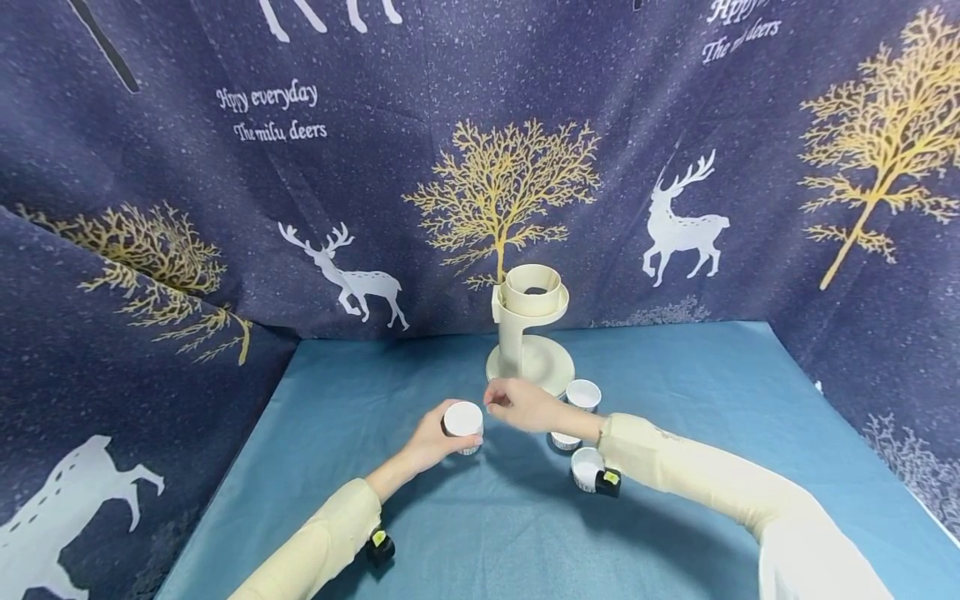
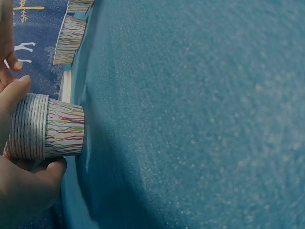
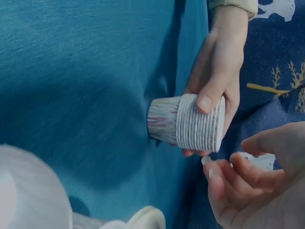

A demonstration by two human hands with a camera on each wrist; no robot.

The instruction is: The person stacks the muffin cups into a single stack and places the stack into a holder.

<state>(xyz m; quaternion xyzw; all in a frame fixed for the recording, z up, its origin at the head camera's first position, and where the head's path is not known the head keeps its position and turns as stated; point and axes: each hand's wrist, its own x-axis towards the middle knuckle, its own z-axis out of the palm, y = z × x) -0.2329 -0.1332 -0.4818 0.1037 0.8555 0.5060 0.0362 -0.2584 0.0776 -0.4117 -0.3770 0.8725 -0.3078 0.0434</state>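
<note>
Left hand (image 1: 431, 442) grips a stack of paper cups (image 1: 462, 423); right hand (image 1: 525, 406), fingers loosely curled and empty, hovers beside it. Three paper cups (image 1: 582, 394) stand before the cup dispenser (image 1: 528, 333).

The right hand (image 1: 521, 406) covers most of one paper cup (image 1: 565, 441) on the table, leaving only its lower edge showing. In the right wrist view the cream stand (image 3: 28, 191) is blurred and cut off by the bottom-left corner. Whether the right fingers (image 3: 252, 174) hold anything cannot be told.
</note>
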